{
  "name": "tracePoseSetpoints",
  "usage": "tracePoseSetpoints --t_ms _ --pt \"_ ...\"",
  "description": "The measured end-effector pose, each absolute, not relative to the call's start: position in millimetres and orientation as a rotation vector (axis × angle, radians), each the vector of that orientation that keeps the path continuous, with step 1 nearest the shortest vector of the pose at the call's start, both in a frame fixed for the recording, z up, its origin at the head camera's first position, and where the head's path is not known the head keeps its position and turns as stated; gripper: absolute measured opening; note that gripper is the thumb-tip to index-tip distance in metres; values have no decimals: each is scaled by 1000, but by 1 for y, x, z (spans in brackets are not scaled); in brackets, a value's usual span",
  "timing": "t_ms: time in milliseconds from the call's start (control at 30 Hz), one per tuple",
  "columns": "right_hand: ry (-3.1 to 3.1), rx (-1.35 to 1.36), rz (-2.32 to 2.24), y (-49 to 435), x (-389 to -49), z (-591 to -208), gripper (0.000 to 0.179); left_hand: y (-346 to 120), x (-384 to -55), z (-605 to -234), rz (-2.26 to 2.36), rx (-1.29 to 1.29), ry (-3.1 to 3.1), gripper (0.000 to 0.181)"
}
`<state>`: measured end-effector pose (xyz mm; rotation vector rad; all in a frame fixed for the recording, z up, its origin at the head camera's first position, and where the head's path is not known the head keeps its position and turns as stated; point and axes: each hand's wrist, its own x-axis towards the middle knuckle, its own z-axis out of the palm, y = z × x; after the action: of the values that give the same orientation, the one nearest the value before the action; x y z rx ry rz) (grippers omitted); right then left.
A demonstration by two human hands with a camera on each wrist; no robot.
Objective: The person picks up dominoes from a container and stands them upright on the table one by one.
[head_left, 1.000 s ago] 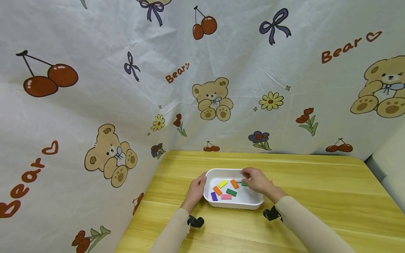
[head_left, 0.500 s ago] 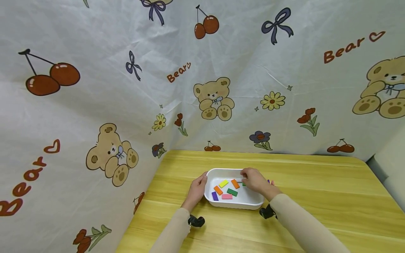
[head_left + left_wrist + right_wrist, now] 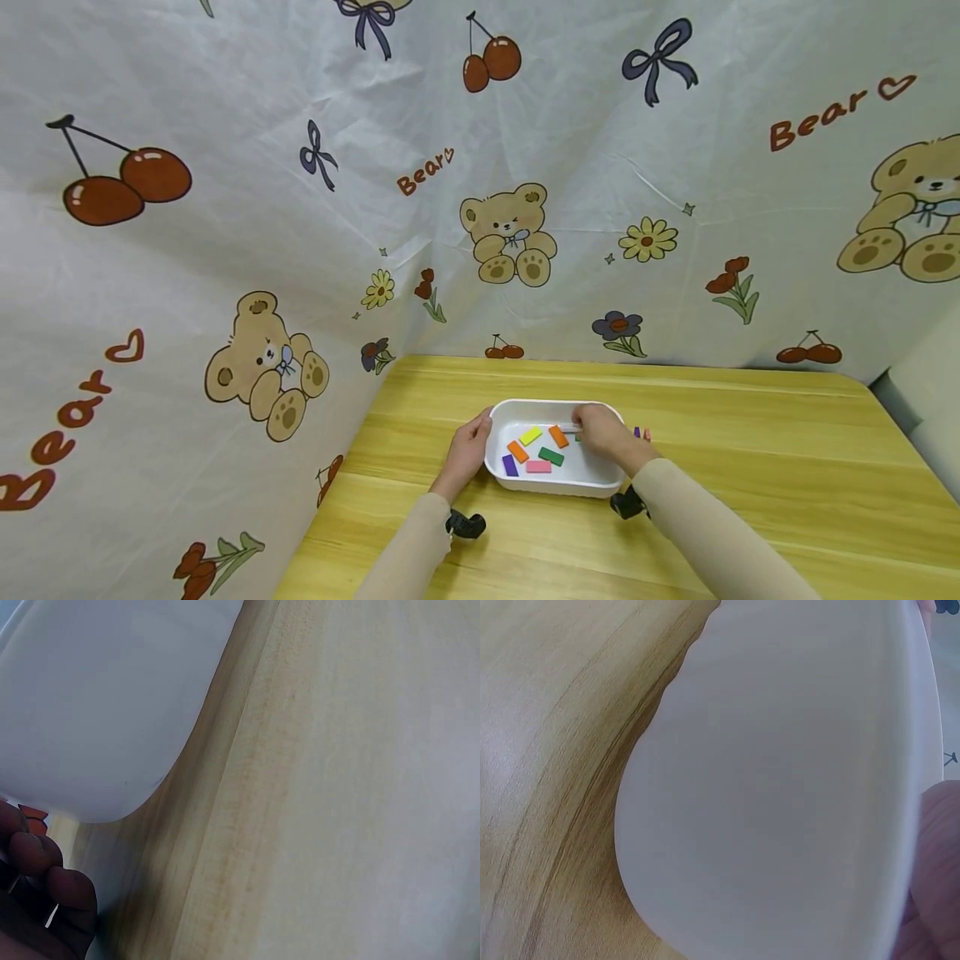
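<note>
A white plastic tray [image 3: 570, 488] stands on the table with several small coloured blocks inside. My left hand [image 3: 467, 450] grips its left end, thumb at the rim; curled fingers [image 3: 71, 889] show beside the wall in the left wrist view. My right hand [image 3: 606, 433] reaches over the right end, fingers bent down inside next to a mostly covered green block [image 3: 577, 437] and a thin pale strip [image 3: 572, 430]. I cannot tell whether its hidden fingertips hold anything. Nearby lie an orange block [image 3: 558, 437], a yellow block [image 3: 531, 436] and another green block [image 3: 551, 457].
Also in the tray are a second orange block [image 3: 517, 452], a purple block [image 3: 510, 465] and a pink block [image 3: 538, 467]. Past the right hand, a purple piece [image 3: 637, 432] and a pink piece [image 3: 647, 434] show. A bear-print cloth [image 3: 570, 333] hangs behind the wooden table [image 3: 750, 467].
My right hand has lowered slightly into the tray and now covers more of the green block, its forearm shifting left. The left hand and the tray have stayed put.
</note>
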<state>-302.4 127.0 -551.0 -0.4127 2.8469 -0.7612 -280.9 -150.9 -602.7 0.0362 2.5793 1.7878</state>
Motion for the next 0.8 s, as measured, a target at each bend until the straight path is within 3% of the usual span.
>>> tracePoseSetpoints --t_ms 500,800 --pt "2904 -547 -713 123 -277 -521 18 -150 -278 -598 1810 39 2564 58" --pt "2895 -573 -741 123 -279 -535 25 -149 -277 -597 1790 41 2587 52"
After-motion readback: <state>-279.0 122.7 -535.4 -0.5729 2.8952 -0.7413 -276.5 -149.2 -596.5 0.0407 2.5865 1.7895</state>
